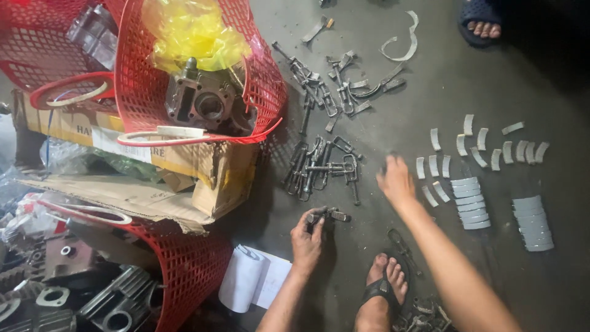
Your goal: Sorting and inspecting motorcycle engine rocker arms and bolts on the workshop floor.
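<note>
My left hand (306, 237) grips a small dark metal lever part (329, 215) low on the grey floor. My right hand (394, 179) reaches forward with fingers spread, holding nothing, just right of a pile of similar metal lever parts (321, 167). A second heap of such parts (332, 89) lies farther up. Curved pale brake-shoe linings (485, 147) are spread out to the right of that hand, with two stacked rows of linings (472, 203) beside them.
Red plastic mesh baskets (258, 74) hold an engine cylinder (206, 101) and yellow plastic, resting on cardboard boxes (184, 163). More engine parts (117, 301) lie bottom left. White paper (252, 276) lies by my sandalled foot (384, 286). Another person's foot (482, 21) is top right.
</note>
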